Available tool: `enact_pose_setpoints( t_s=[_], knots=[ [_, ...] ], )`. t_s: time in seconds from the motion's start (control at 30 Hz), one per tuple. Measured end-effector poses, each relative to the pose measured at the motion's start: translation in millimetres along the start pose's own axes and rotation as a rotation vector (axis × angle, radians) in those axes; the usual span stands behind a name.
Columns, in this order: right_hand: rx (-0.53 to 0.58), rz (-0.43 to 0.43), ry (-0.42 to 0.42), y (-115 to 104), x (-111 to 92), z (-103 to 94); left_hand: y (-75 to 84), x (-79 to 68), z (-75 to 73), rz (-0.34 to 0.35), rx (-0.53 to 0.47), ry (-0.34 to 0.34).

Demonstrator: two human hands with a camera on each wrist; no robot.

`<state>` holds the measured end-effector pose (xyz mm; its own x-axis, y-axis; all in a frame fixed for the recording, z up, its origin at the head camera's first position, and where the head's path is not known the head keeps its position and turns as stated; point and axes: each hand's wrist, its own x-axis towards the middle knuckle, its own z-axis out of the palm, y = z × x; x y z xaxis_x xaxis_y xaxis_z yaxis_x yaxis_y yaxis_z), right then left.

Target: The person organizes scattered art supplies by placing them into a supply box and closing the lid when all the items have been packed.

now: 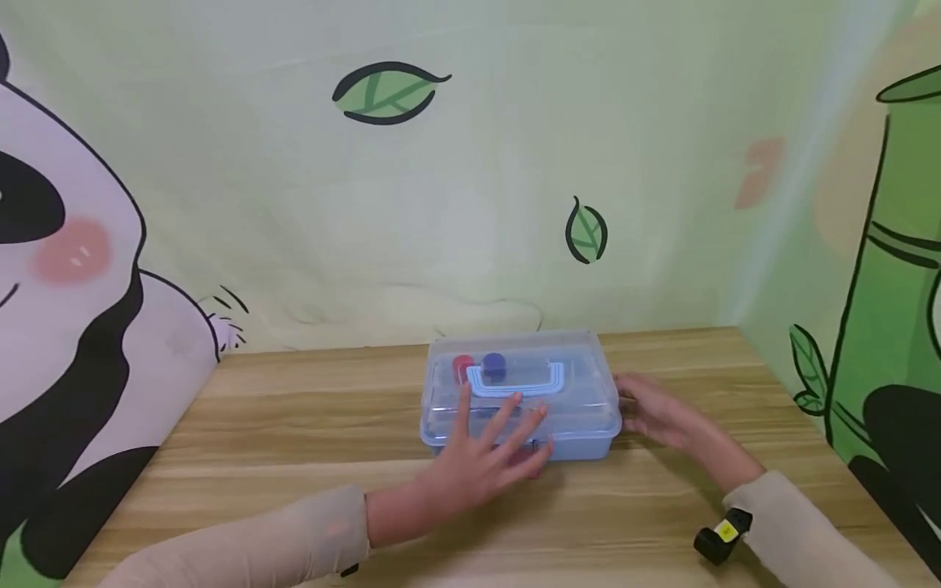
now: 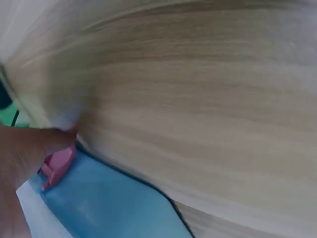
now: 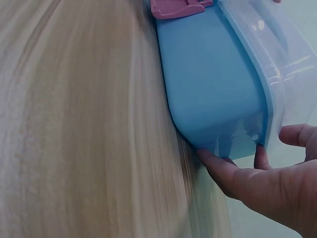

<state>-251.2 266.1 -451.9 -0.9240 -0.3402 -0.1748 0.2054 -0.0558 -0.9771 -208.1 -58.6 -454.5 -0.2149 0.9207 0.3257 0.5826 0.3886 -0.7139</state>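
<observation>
A blue plastic box point(image 1: 586, 447) with a clear lid point(image 1: 588, 351) and light blue carry handle point(image 1: 518, 390) stands on the table, lid down. A pink latch point(image 3: 178, 9) sits at its front. My left hand point(image 1: 474, 469) is at the box's front, fingers spread over the lid's front edge. In the left wrist view, the thumb point(image 2: 54, 140) is right at the pink latch. From the right side, my right hand point(image 1: 657, 408) touches the box; the right wrist view has its fingertips along the end wall and lid rim.
Through the lid show a red round thing point(image 1: 463, 365) and a dark blue one point(image 1: 494, 366). The wood-grain table point(image 1: 309, 408) meets a printed backdrop point(image 1: 500, 163) behind the box. A black strap with a yellow label point(image 1: 724, 535) is on the right wrist.
</observation>
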Motion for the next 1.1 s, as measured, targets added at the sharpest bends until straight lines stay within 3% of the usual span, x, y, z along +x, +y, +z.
enact_pose_setpoints(
  t_s=[0.23, 0.33, 0.43, 0.6, 0.8, 0.93, 1.1],
  knots=[
    [0.006, -0.001, 0.018, -1, -1, -4.5, 1.5, 23.8, -2.8, 0.417, 0.126, -0.185],
    [0.001, 0.004, 0.019, -2, -1, -4.7, 0.3, 33.0, -3.9, 0.500, 0.141, -0.211],
    [0.005, 0.010, 0.011, -1, 0, -4.3, -0.2, 37.0, -4.4, 0.527, 0.118, -0.192],
    [0.021, 0.015, 0.015, 1, 1, -4.0, -2.0, 32.6, -12.3, 0.462, 0.006, -0.113],
    [0.045, 0.012, 0.023, 1, 3, -6.9, -11.4, 25.3, -24.4, 0.263, -0.175, -0.032],
    [0.044, 0.012, 0.033, -1, 2, -7.5, -15.7, 25.8, -28.2, 0.168, -0.262, -0.047],
    [0.051, 0.028, 0.020, -1, 2, -5.8, -18.2, 23.4, -34.1, 0.100, -0.360, -0.071]
  ],
)
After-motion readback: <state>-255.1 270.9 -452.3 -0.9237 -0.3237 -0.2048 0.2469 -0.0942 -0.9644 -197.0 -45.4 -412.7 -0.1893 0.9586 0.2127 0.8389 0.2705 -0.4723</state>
